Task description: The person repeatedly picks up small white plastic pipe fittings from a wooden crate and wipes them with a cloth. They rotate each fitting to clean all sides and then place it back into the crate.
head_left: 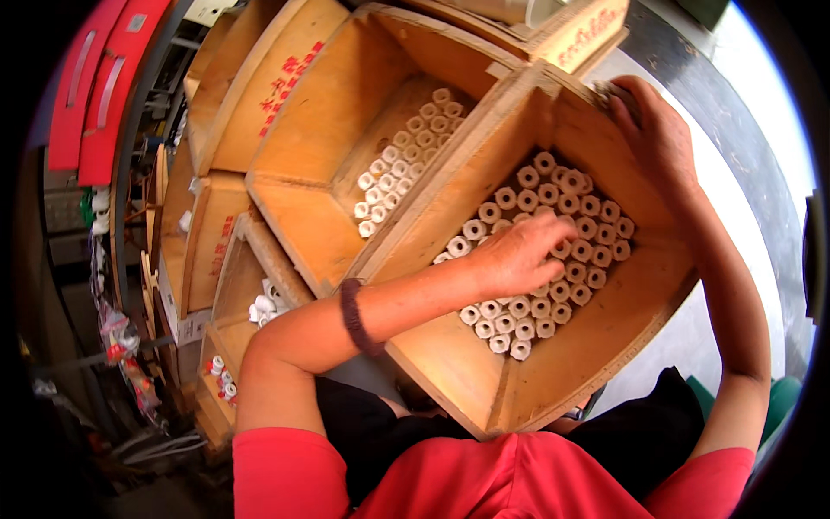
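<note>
In front of me a tilted wooden box (445, 359) holds many short white tube-like pieces (524, 329). They stand on end in close rows, each with a hole in its middle. My left hand (523, 253) reaches into the box, its fingers bent down on the tops of the pieces. What its fingertips pinch, if anything, is hidden under the hand. At the box's far right corner my right hand (654, 130) is curled over the rim. Its fingers close round a small greyish thing (616, 97) that I cannot make out.
A second wooden box (303, 173) with similar white pieces (406, 160) adjoins on the left. More wooden boxes (251, 86) with red lettering stand beyond. A smaller box at lower left holds white and red spools (222, 381). Red drawers (95, 95) line the far left.
</note>
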`<state>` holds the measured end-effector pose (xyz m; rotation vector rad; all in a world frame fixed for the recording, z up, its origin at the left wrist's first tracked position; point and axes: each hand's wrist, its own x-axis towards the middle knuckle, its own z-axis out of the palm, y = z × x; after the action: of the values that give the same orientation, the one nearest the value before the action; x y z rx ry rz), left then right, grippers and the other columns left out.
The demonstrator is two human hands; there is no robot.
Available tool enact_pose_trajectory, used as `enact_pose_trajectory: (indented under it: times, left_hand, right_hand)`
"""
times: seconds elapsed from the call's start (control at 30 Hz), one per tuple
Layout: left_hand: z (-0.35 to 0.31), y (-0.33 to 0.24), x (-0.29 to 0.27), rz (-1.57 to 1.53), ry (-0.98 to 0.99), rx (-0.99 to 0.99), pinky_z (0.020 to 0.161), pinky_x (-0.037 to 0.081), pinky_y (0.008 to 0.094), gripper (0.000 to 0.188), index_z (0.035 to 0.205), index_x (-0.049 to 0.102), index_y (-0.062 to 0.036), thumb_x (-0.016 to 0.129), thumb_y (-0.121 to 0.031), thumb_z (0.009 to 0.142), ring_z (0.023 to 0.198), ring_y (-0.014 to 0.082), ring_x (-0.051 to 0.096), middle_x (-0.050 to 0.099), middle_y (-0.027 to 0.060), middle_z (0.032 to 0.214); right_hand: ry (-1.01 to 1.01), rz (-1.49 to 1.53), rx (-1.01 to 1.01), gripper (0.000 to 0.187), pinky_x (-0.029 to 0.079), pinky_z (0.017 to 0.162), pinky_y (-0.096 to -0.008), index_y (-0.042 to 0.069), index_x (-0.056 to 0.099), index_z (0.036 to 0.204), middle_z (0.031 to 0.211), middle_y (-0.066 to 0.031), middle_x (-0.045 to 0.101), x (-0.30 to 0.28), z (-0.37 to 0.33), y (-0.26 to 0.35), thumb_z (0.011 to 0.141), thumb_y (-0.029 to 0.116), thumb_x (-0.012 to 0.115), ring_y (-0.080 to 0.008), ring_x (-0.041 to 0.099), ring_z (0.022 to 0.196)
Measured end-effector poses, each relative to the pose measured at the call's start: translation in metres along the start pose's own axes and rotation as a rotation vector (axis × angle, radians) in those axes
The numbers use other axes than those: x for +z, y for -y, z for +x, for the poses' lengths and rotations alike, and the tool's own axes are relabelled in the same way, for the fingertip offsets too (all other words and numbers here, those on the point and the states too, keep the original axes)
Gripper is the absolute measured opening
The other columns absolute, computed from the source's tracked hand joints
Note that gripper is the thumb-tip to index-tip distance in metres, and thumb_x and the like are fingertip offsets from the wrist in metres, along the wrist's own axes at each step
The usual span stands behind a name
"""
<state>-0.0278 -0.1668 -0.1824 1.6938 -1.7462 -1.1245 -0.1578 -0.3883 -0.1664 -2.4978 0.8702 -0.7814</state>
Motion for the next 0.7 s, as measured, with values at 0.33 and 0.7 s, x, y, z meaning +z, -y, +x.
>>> enact_pose_trajectory:
  times: [0.33,0.7]
  left_hand:
    - [-0.054,0.09,-0.16,-0.231,-0.513,-0.278,0.07,0.053,0.0239,0.015,0.103,0.071,-0.0046,0.07,-0.009,0.088,0.079,0.009,0.064,0.07,0.0033,0.093]
    - [-0.097,0.285,-0.165,0.543,-0.218,-0.888,0.077,0.056,0.0337,0.053,0.123,0.064,-0.0044,0.081,-0.024,0.077,0.083,0.0224,0.069,0.071,0.0171,0.095]
  right_hand:
    - [0.063,-0.041,0.077,0.021,0.053,0.082,-0.038,0.012,0.06,0.116,0.108,-0.011,0.069,-0.003,-0.003,0.004,0.099,0.025,0.058,-0.0317,0.067,0.098]
    - [0.044,-0.006,0.1,0.021,0.054,0.081,-0.0348,0.013,0.062,0.116,0.106,-0.0109,0.07,0.004,-0.001,-0.004,0.099,0.023,0.06,-0.0262,0.069,0.094]
